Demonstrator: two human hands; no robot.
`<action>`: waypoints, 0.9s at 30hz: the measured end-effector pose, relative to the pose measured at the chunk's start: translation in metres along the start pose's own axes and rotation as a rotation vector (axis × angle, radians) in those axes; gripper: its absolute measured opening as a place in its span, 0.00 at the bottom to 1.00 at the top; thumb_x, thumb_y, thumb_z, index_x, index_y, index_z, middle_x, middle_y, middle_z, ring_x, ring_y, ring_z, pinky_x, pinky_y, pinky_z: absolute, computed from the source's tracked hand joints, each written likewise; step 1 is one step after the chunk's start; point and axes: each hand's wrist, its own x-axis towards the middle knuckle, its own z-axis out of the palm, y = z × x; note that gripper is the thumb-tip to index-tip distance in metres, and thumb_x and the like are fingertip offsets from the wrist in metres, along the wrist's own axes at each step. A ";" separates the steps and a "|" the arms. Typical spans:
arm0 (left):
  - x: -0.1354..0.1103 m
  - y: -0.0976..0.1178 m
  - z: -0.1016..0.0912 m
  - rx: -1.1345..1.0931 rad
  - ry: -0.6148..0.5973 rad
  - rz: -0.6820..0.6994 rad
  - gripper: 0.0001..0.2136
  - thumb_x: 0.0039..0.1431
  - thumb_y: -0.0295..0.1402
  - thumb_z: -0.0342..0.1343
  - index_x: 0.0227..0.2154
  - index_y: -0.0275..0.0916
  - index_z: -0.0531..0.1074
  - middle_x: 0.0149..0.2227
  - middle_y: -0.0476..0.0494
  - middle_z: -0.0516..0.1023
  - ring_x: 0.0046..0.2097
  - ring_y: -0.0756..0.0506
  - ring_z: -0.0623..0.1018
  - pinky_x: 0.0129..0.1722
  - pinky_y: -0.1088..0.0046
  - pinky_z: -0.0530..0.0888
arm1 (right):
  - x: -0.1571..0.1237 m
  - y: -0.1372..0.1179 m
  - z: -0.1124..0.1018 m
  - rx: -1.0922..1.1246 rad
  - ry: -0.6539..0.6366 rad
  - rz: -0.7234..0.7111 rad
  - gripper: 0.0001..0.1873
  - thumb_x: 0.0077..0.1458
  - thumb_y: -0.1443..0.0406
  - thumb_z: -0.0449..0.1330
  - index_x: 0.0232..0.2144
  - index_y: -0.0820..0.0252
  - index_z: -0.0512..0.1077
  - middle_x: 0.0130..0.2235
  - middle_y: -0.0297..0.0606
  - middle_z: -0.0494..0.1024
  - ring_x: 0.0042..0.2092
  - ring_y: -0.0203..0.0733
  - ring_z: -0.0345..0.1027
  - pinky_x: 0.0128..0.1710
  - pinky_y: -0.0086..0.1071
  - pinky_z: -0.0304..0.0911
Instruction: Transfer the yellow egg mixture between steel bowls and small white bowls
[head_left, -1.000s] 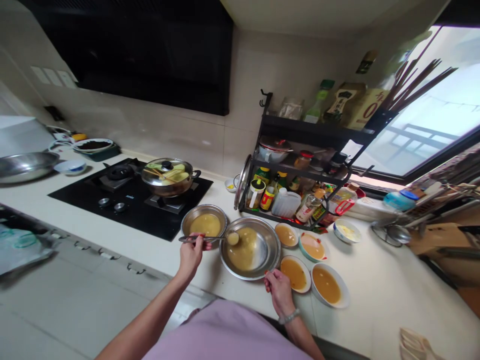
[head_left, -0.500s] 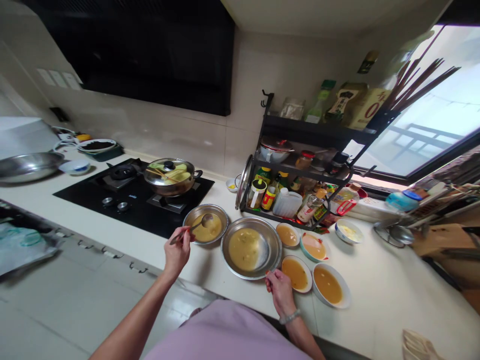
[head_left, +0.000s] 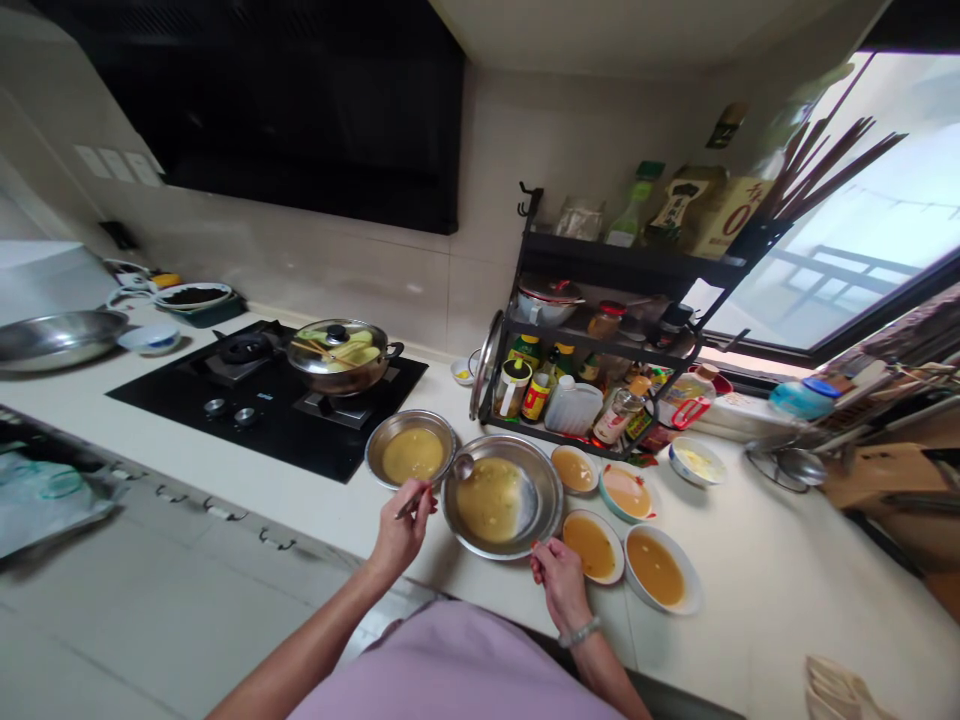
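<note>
My left hand (head_left: 403,525) is closed on the handle of a metal ladle (head_left: 459,468), whose bowl hangs over the left rim of a large steel basin (head_left: 547,500) holding yellow liquid. A smaller steel bowl (head_left: 375,445) with the same liquid sits just left of the basin. My right hand (head_left: 559,580) is closed at the basin's near rim, pinching its edge. Several small bowls (head_left: 652,565) of orange-yellow liquid stand on the counter to the right of the basin.
A black hob (head_left: 262,400) with a lidded pot (head_left: 341,355) lies to the left. Behind the bowls a black rack (head_left: 600,330) holds bottles and jars. A wok (head_left: 52,335) sits far left, a strainer (head_left: 795,465) and a window at the right.
My left hand carried the ladle from the large basin to the smaller bowl and has now brought it back to the basin's left rim. My right hand stayed at the basin's edge.
</note>
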 end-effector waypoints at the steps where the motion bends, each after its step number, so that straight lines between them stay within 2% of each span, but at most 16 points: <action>1: -0.003 -0.001 0.006 0.014 -0.037 0.036 0.07 0.62 0.35 0.48 0.37 0.40 0.70 0.29 0.45 0.75 0.28 0.48 0.79 0.29 0.72 0.77 | 0.000 0.000 0.000 -0.001 0.000 0.001 0.16 0.38 0.57 0.64 0.13 0.57 0.62 0.14 0.29 0.65 0.18 0.32 0.54 0.18 0.27 0.48; 3: -0.006 -0.005 0.015 0.048 -0.097 0.086 0.07 0.62 0.34 0.48 0.36 0.40 0.71 0.30 0.44 0.76 0.30 0.48 0.78 0.31 0.71 0.77 | 0.000 0.000 0.000 -0.007 0.001 0.002 0.16 0.38 0.57 0.64 0.13 0.57 0.63 0.14 0.29 0.64 0.18 0.32 0.54 0.18 0.28 0.48; 5: -0.007 -0.010 0.020 0.056 -0.118 0.066 0.08 0.61 0.35 0.48 0.35 0.40 0.71 0.29 0.45 0.76 0.29 0.47 0.79 0.31 0.71 0.76 | 0.000 0.000 0.000 -0.014 0.003 0.001 0.16 0.38 0.57 0.64 0.13 0.57 0.63 0.14 0.29 0.64 0.18 0.32 0.53 0.18 0.28 0.48; 8: -0.003 -0.017 0.021 -0.004 -0.062 -0.115 0.09 0.61 0.37 0.48 0.35 0.39 0.71 0.24 0.46 0.77 0.26 0.45 0.79 0.28 0.70 0.76 | 0.000 0.001 0.001 -0.008 0.008 0.001 0.16 0.38 0.57 0.64 0.13 0.57 0.62 0.14 0.29 0.64 0.18 0.31 0.53 0.18 0.28 0.48; 11: 0.004 -0.026 0.016 -0.125 0.025 -0.324 0.12 0.60 0.40 0.49 0.35 0.37 0.70 0.22 0.44 0.79 0.25 0.42 0.81 0.28 0.67 0.78 | 0.000 0.003 0.000 0.010 0.008 0.004 0.16 0.38 0.57 0.64 0.13 0.57 0.63 0.14 0.29 0.64 0.18 0.31 0.53 0.18 0.27 0.48; 14: 0.011 -0.032 0.011 -0.253 0.103 -0.435 0.12 0.59 0.41 0.50 0.33 0.37 0.69 0.21 0.43 0.79 0.25 0.40 0.81 0.28 0.64 0.79 | 0.000 0.004 0.000 0.009 0.005 0.007 0.16 0.38 0.57 0.64 0.13 0.57 0.63 0.14 0.29 0.65 0.18 0.31 0.53 0.18 0.27 0.48; 17: 0.014 -0.032 0.007 -0.295 0.170 -0.475 0.11 0.58 0.41 0.51 0.32 0.38 0.68 0.19 0.43 0.78 0.25 0.40 0.82 0.27 0.64 0.79 | 0.001 0.002 -0.001 0.000 0.001 0.007 0.17 0.38 0.56 0.65 0.13 0.57 0.63 0.14 0.29 0.65 0.18 0.31 0.54 0.18 0.27 0.48; 27: 0.025 -0.016 -0.012 -0.443 0.281 -0.566 0.06 0.55 0.34 0.53 0.31 0.36 0.68 0.20 0.45 0.77 0.24 0.42 0.81 0.30 0.63 0.79 | 0.001 -0.003 0.000 0.004 -0.002 0.015 0.17 0.38 0.57 0.65 0.13 0.57 0.63 0.14 0.29 0.64 0.18 0.31 0.54 0.18 0.27 0.48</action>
